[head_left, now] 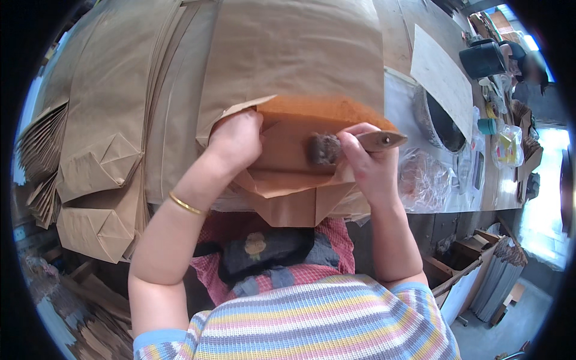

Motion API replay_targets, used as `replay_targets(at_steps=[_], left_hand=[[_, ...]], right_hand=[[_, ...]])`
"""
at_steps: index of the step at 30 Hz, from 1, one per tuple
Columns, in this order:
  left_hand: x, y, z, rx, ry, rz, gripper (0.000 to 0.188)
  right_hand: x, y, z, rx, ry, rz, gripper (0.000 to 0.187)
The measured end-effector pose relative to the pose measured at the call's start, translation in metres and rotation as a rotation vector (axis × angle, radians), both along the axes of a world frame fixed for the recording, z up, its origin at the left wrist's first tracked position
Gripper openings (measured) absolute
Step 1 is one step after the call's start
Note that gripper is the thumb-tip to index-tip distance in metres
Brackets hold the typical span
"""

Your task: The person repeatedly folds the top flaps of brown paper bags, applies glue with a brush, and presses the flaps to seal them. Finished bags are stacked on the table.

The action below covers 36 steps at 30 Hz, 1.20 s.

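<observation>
At the far left lie tan folded paper bags in a stack [99, 171], their ends showing triangular folds. Next comes the person's left hand [239, 139], the wrist wearing a thin gold-coloured bangle [188, 204]; its fingers are curled at the left end of the opened brown paper bag [285, 207], but I cannot tell whether they grip the paper. The bag lies between the two hands, its mouth spread. Below it, in the lap, a dark blue cloth [273, 258] carries a pale yellowish emblem, too small to read. Over the inside of the bag is the dark bristle head of a flat wooden-handled brush [324, 150]. The right hand [367, 161] is closed around this brush, near the bag's right end. Farther right are crumpled clear plastic film [427, 177], a round grey-rimmed tub [427, 120] and a small teal cup [487, 126]
</observation>
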State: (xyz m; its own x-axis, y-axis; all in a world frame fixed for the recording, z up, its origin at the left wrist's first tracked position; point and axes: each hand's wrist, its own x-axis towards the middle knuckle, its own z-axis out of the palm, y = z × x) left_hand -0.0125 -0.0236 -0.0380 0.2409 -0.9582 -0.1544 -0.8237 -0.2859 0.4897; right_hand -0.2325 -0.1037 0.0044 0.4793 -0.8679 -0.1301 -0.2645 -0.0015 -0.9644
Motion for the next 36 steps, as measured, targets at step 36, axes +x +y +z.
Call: replay_targets(at_steps=[36], left_hand=[[-0.014,-0.029,0.015,0.233,-0.283,-0.035,0.019]], right_hand=[[-0.001,-0.065,-0.105,0.64,-1.406,-0.344,0.038]])
